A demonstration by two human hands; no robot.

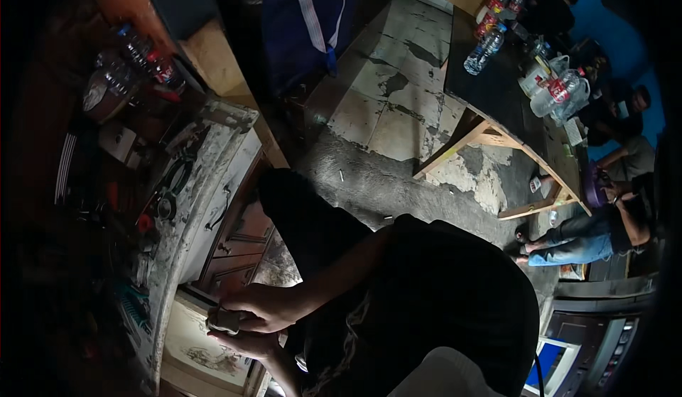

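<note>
Person stands bent over a cluttered workbench (213, 155), camera view rotated so the bench runs down the left; both hands meet at the lower left over an open drawer (202, 347); right hand (266, 306) is curled over a small grey blocky object (226, 319), fingers wrapped narrow across its top; left hand (245, 344) sits just under it, fingers cupped up against its underside, so the 2 hands hold the object between them; what the object is I cannot tell, too dark and small; it hangs above the pale drawer front, apart from the benchtop, not resting on anything visible; judging from that, the work on the object looks to be mid-way: it is in hand and being handled, not set down, and nothing shows a finished state or a place ready for it; benchtop carries dark tools and a coiled cable (177, 177); plastic bottles (142, 56) stand at the far end of the bench; across the cracked tiled floor (398, 113) a dark table (497, 91) on wooden legs holds more water bottles (485, 49); a second person (590, 234) in jeans sits on the floor beyond it, hands well apart from the worker's.
</note>
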